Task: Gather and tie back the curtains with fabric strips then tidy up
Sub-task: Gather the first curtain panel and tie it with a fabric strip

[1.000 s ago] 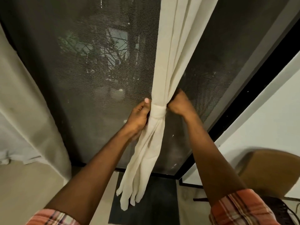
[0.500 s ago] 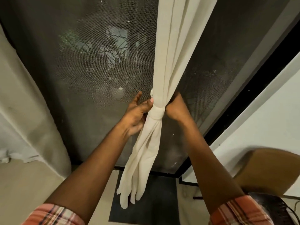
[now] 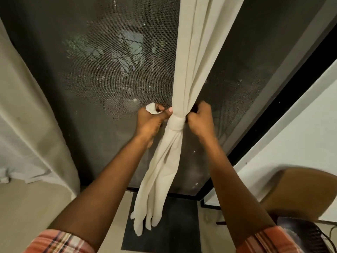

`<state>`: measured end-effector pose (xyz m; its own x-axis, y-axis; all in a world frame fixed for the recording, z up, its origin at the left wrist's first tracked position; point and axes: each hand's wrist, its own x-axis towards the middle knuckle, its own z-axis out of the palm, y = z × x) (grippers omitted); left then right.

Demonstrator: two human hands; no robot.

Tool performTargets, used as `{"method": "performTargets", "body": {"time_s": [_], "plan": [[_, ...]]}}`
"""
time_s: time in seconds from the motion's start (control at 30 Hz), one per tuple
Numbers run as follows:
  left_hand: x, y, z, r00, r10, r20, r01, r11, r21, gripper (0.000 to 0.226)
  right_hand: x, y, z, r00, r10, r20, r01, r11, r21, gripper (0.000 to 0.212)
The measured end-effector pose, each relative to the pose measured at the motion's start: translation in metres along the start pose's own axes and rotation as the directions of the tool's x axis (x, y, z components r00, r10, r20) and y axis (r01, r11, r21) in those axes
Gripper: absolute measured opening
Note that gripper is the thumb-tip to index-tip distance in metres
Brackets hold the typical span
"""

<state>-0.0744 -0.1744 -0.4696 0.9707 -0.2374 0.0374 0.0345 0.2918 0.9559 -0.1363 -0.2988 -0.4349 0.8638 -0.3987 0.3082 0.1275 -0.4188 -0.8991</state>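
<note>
A cream curtain [image 3: 198, 57] hangs gathered into a narrow bundle in front of a dark mesh screen door. A cream fabric strip [image 3: 176, 123] is wrapped around the bundle at its waist. My left hand [image 3: 150, 121] sits just left of the wrap, closed on one end of the strip, whose white tip [image 3: 151, 107] sticks up between its fingers. My right hand [image 3: 199, 119] is fisted against the right side of the wrap; what it grips is hidden behind the curtain. Below the wrap the curtain's tail [image 3: 155, 194] hangs loose.
A second cream curtain [image 3: 27, 114] hangs at the left, pooling near the floor. A dark mat [image 3: 173, 225] lies below the door. A brown chair back [image 3: 299, 190] and a black object with a cable [image 3: 306, 234] stand at the lower right beside a white wall [image 3: 295, 136].
My left hand has drawn the strip's end out to the left, so its white tip now shows above the fingers. My right hand stays fisted at the right of the wrap.
</note>
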Motion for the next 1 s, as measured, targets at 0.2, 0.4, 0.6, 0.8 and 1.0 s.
{"method": "performTargets", "body": {"time_s": [0.2, 0.4, 0.6, 0.8, 1.0], "plan": [[0.007, 0.001, -0.002, 0.976, 0.209, -0.058, -0.186, 0.944, 0.273, 0.031, -0.01, 0.007, 0.0, 0.99, -0.019, 0.139, -0.001, 0.99, 0.14, 0.043], [0.004, 0.006, -0.004, 0.958, 0.285, 0.028, -0.269, 0.865, 0.422, 0.024, -0.006, 0.017, 0.005, 0.998, -0.051, -0.029, 0.051, 0.999, -0.011, 0.045], [0.001, 0.015, -0.017, 0.95, 0.279, 0.138, -0.31, 0.885, 0.347, 0.028, -0.008, 0.019, 0.01, 0.986, -0.096, -0.138, 0.089, 0.994, -0.06, 0.058], [-0.001, 0.025, -0.014, 0.947, 0.301, 0.113, -0.32, 0.914, 0.248, 0.033, -0.017, 0.025, 0.017, 0.944, -0.22, -0.244, 0.182, 0.969, -0.169, 0.053], [-0.006, 0.025, -0.009, 0.922, 0.335, 0.192, -0.382, 0.866, 0.323, 0.029, -0.024, 0.033, 0.024, 0.834, -0.525, -0.167, 0.399, 0.784, -0.476, 0.024]]}}
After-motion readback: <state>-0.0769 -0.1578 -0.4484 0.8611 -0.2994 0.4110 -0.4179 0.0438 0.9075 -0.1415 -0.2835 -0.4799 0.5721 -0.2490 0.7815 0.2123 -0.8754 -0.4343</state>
